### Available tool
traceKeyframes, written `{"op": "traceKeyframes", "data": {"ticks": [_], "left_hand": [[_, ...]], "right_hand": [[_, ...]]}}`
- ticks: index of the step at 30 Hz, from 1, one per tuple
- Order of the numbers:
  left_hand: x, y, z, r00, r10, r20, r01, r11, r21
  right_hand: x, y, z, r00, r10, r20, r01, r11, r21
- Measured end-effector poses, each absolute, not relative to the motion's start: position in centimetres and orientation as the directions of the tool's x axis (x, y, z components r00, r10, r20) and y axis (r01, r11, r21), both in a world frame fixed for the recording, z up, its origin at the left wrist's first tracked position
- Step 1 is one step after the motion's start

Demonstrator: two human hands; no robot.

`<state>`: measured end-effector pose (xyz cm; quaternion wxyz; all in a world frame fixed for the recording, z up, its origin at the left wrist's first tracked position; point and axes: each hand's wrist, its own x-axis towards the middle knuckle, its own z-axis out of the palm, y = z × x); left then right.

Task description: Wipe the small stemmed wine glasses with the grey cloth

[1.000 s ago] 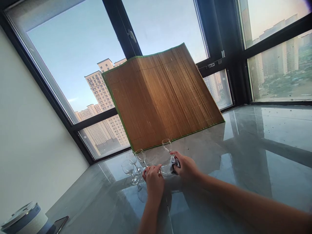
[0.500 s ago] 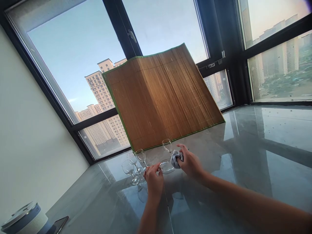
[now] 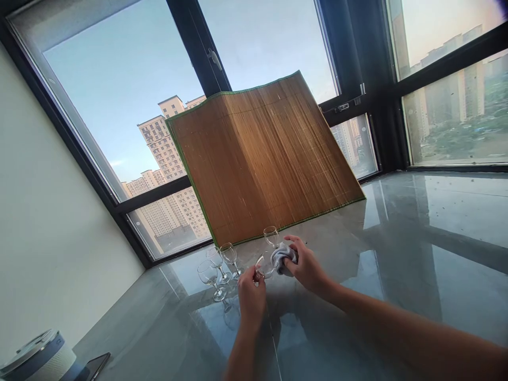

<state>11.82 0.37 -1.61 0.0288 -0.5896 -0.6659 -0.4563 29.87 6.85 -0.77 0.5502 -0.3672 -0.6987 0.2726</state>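
Observation:
My left hand (image 3: 251, 295) is closed around the stem of a small clear wine glass (image 3: 265, 264), tipped with its bowl towards the right. My right hand (image 3: 305, 266) grips a bunched grey cloth (image 3: 281, 255) pressed against the glass's rim. Both hands hover over a glossy grey table (image 3: 397, 254). Three more wine glasses (image 3: 217, 267) stand upright just left of my hands, and another upright glass (image 3: 271, 236) stands behind the cloth.
A brown bamboo mat (image 3: 262, 159) leans against the window behind the glasses. At the bottom left corner sit a white lidded cup (image 3: 35, 360) and a dark phone (image 3: 93, 366). Dark window frames and a white wall bound the table.
The held glass has tilted up from lying sideways, and my right hand has brought the cloth up to its rim. My left hand shifted slightly.

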Motion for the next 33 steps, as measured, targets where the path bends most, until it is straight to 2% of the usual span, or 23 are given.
{"op": "traceKeyframes", "data": {"ticks": [4, 9, 17, 24, 30, 33], "left_hand": [[11.8, 0.0, -1.5, -0.305, 0.723, 0.619, 0.897, -0.001, 0.443], [12.2, -0.3, -1.4, -0.169, 0.804, 0.57, 0.937, -0.049, 0.347], [12.1, -0.2, -1.4, -0.182, 0.808, 0.561, 0.93, -0.044, 0.365], [11.8, -0.5, -1.1, -0.246, 0.792, 0.559, 0.91, -0.01, 0.415], [11.4, -0.7, -0.9, -0.259, 0.77, 0.584, 0.919, 0.01, 0.395], [11.7, -0.9, -0.9, -0.231, 0.76, 0.607, 0.933, -0.005, 0.361]], "right_hand": [[30.1, 6.6, -0.2, -0.04, 0.797, 0.602, 0.152, 0.601, -0.785], [29.7, 6.8, -0.7, -0.151, 0.797, 0.585, 0.115, 0.601, -0.791], [30.1, 5.5, 0.2, -0.227, 0.817, 0.529, 0.105, 0.561, -0.821], [29.9, 5.0, -0.1, -0.375, 0.786, 0.492, -0.126, 0.483, -0.867], [29.9, 5.0, -0.1, -0.491, 0.718, 0.493, -0.196, 0.461, -0.866], [29.8, 5.0, -0.2, -0.529, 0.717, 0.454, -0.164, 0.439, -0.883]]}}
